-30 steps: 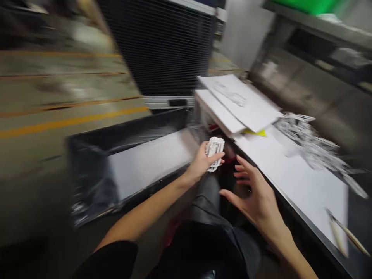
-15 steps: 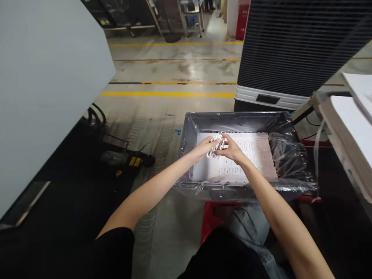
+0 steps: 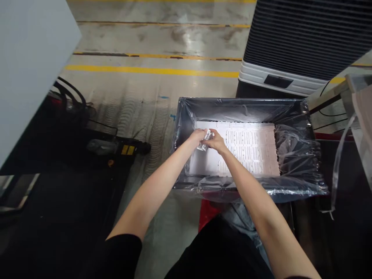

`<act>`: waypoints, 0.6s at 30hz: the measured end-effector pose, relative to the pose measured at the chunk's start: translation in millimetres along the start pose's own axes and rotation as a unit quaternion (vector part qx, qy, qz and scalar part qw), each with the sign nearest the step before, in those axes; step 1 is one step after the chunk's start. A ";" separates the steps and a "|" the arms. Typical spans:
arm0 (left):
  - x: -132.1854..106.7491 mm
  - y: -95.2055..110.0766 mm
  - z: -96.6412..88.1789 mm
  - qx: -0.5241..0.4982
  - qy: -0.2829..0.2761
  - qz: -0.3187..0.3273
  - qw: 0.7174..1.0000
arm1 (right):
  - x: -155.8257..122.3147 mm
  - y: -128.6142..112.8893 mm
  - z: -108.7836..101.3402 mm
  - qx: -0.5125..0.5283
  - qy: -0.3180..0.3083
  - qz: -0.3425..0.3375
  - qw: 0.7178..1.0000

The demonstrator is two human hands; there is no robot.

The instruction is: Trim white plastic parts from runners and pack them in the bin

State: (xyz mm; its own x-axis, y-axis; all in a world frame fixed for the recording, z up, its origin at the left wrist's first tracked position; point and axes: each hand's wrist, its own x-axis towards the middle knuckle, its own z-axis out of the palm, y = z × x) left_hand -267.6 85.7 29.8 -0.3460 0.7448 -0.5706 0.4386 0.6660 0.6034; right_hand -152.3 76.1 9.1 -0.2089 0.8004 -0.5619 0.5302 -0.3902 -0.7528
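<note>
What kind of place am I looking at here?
Probably a factory or workshop floor: yellow lines run across the worn floor, and a dark, plastic-lined crate holds white pieces packed in rows.

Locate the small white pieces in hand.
In the head view, the small white pieces are held between the left hand and the right hand, over the left part of the plastic-lined bin.

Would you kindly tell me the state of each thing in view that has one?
Dark grey rectangular bin: open-topped, lined.
Clear plastic liner: crumpled at the bin's right end.
White slit-patterned layer: lying flat inside the bin.
Small white bundle: held, over the layer's left part.
Left hand: closed on the bundle.
Right hand: closed on it too.
</note>
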 end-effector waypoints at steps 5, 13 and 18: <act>7.9 -12.7 4.3 0.088 0.022 -0.016 0.996 | -1.3 11.2 -7.1 -0.106 0.002 0.029 0.994; -3.8 -16.8 20.4 0.230 0.101 0.020 0.968 | -19.3 31.5 4.4 -0.290 0.021 0.077 0.954; 1.2 -20.3 27.6 0.258 0.074 -0.026 0.963 | -0.4 25.0 -4.4 -0.326 0.077 0.050 0.941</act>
State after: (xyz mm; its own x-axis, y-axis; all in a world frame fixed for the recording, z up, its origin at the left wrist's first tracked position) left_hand -254.0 71.9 1.5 -0.4767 0.7343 -0.4833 0.7581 0.6217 0.1969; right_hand -135.3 68.1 -8.0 -0.0368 0.8503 -0.5250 0.9430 -0.1444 -0.2999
